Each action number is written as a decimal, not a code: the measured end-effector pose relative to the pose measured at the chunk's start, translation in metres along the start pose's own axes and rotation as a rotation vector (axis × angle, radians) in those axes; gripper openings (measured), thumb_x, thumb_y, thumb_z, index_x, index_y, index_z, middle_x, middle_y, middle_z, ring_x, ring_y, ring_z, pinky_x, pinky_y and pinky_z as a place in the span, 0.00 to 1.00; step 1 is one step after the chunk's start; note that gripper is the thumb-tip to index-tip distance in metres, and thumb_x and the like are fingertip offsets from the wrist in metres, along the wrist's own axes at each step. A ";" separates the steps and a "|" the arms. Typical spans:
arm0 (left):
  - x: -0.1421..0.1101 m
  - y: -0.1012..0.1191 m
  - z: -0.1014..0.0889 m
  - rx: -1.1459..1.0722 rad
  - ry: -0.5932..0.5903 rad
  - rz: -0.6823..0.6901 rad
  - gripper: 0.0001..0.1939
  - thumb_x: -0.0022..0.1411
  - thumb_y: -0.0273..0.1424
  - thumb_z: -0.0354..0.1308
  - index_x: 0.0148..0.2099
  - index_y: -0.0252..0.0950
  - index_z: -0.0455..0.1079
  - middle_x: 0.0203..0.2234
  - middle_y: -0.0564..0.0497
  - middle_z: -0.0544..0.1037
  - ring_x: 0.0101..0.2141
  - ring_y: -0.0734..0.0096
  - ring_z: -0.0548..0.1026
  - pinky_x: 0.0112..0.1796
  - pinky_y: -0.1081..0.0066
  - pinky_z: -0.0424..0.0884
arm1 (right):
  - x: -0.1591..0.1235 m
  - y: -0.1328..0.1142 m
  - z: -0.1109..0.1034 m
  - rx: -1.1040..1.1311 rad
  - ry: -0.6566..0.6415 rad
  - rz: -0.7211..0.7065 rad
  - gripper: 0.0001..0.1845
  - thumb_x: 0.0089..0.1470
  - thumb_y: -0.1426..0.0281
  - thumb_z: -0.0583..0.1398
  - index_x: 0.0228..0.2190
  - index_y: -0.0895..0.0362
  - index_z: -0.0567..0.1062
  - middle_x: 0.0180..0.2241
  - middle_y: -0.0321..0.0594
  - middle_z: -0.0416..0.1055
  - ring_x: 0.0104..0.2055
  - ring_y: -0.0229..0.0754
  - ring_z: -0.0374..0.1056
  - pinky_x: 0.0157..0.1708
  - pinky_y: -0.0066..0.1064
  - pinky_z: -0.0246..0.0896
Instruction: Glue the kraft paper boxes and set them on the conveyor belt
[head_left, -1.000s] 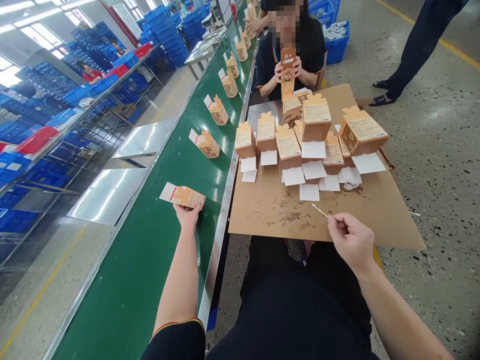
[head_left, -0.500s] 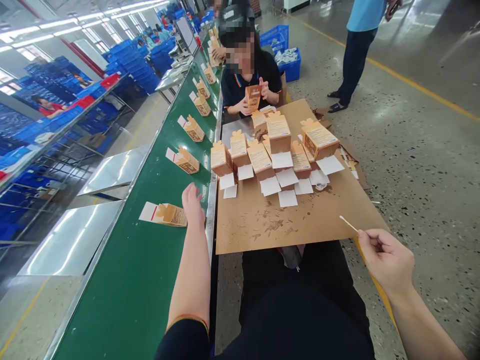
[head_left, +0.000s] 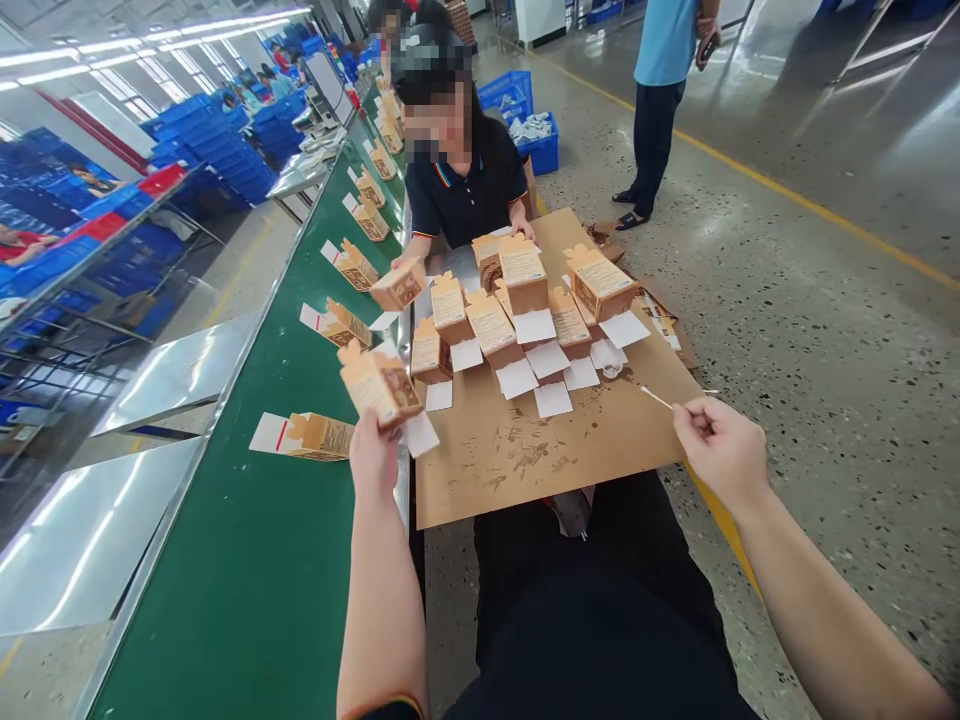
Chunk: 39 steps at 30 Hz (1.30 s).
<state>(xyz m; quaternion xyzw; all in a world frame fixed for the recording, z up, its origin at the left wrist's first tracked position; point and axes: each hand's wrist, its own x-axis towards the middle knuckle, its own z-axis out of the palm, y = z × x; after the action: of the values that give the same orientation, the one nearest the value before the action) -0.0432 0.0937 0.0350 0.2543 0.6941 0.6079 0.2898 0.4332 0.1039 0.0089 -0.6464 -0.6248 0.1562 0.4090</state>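
The left hand (head_left: 373, 455) grips an orange carton (head_left: 379, 385) above the green belt's (head_left: 255, 590) edge. The right hand (head_left: 721, 448) pinches a thin stick (head_left: 657, 398) over the cardboard sheet (head_left: 540, 450).

1. The single head-worn camera is looking forward and down, close over the person's lap and cardboard sheet (head_left: 600, 450).
2. It is facing along the green conveyor belt (head_left: 262, 560) on its left.

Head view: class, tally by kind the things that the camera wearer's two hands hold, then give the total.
carton, in the left hand: 1
thin stick, pinched in the right hand: 1
Total: 2
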 end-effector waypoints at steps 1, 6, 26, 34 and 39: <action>-0.016 -0.008 -0.010 -0.081 -0.027 -0.038 0.26 0.62 0.50 0.68 0.55 0.39 0.80 0.56 0.40 0.85 0.57 0.48 0.82 0.49 0.60 0.82 | 0.010 0.000 0.004 -0.036 -0.034 -0.008 0.20 0.66 0.55 0.60 0.25 0.50 0.67 0.19 0.32 0.60 0.22 0.39 0.57 0.27 0.32 0.54; -0.088 -0.035 -0.015 -0.346 -0.241 -0.244 0.36 0.50 0.42 0.81 0.61 0.43 0.80 0.63 0.43 0.83 0.62 0.43 0.81 0.55 0.55 0.83 | 0.068 -0.008 0.031 -0.235 -0.252 -0.038 0.15 0.61 0.63 0.60 0.24 0.50 0.64 0.21 0.37 0.66 0.25 0.43 0.62 0.29 0.34 0.52; -0.104 -0.055 0.041 -0.167 -0.353 -0.198 0.38 0.46 0.44 0.87 0.55 0.39 0.77 0.57 0.37 0.85 0.60 0.45 0.83 0.66 0.46 0.75 | -0.051 -0.060 0.074 0.135 -0.510 -0.287 0.16 0.68 0.66 0.57 0.27 0.52 0.66 0.21 0.32 0.67 0.22 0.37 0.59 0.27 0.30 0.52; -0.107 -0.052 0.040 -0.129 -0.325 -0.171 0.37 0.46 0.43 0.87 0.53 0.39 0.75 0.54 0.37 0.85 0.59 0.44 0.84 0.63 0.47 0.77 | -0.086 -0.064 0.106 0.078 -0.569 -0.280 0.16 0.68 0.70 0.56 0.26 0.51 0.61 0.22 0.35 0.66 0.24 0.39 0.60 0.28 0.32 0.49; -0.125 -0.054 0.041 -0.021 -0.283 -0.043 0.39 0.44 0.38 0.86 0.55 0.41 0.72 0.54 0.40 0.84 0.58 0.44 0.84 0.61 0.48 0.78 | -0.068 -0.053 0.084 0.152 -0.430 -0.187 0.17 0.71 0.64 0.55 0.27 0.50 0.62 0.21 0.31 0.61 0.23 0.38 0.58 0.28 0.30 0.53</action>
<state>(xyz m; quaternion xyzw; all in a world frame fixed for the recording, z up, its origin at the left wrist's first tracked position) 0.0733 0.0272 -0.0107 0.3197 0.6449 0.5671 0.4003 0.3258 0.0621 -0.0254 -0.5049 -0.7411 0.2984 0.3269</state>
